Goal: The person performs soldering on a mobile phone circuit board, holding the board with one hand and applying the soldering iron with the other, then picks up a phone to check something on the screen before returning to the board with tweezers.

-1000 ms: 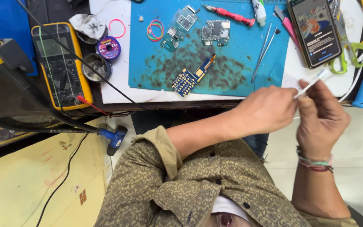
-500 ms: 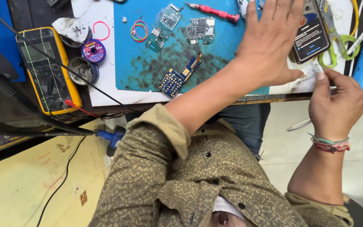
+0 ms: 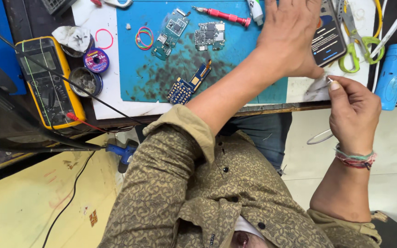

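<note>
- A phone (image 3: 328, 39) lies far right on the bench, its lit screen dark with an orange patch, partly covered by a hand (image 3: 290, 36).
- A yellow multimeter (image 3: 47, 82) lies far left; its greyish rectangular screen is blank.
- A small spool (image 3: 96, 59) right of it carries a round purple label.

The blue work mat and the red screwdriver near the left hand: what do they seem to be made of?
The blue work mat looks like matte silicone or rubber: it has a dull surface with dark stains worn in. The red screwdriver seems to have a glossy metal or plastic handle with a thin steel tip; the view leaves it open. The left hand reaches over the mat.
</note>
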